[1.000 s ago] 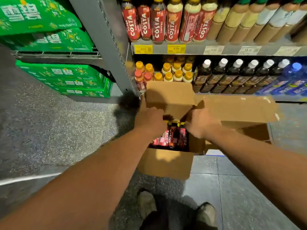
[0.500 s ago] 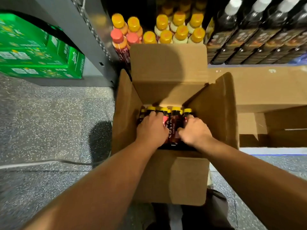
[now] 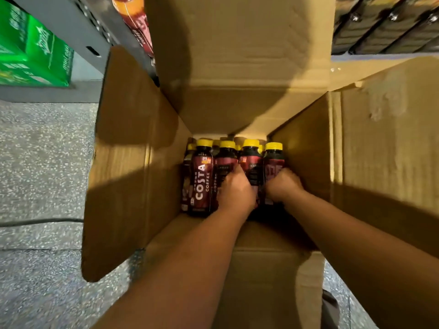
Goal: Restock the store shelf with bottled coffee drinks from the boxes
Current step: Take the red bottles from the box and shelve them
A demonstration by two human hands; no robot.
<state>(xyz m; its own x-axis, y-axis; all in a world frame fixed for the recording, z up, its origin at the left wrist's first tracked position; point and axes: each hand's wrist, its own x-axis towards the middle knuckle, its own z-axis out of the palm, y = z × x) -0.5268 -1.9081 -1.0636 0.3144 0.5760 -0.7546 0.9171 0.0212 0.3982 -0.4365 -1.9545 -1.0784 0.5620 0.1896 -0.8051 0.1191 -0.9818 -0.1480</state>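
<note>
An open cardboard box (image 3: 133, 176) stands on the floor with its flaps raised. Inside it stand several dark red Costa coffee bottles (image 3: 200, 184) with yellow caps. Both my arms reach down into the box. My left hand (image 3: 234, 193) is curled around a bottle in the middle of the row. My right hand (image 3: 282, 186) grips the rightmost bottle (image 3: 273, 160) around its body. The fingertips of both hands are hidden among the bottles.
The grey shelf upright (image 3: 78, 32) rises at the upper left, with green cartons (image 3: 31, 48) beside it. Dark bottles (image 3: 384, 27) line the low shelf at the upper right. A second cardboard box (image 3: 392, 129) stands to the right. Speckled floor lies on the left.
The view has come much closer to the box and looks straight down into it. Both hands have sunk lower among the bottles and closed around their bodies.
</note>
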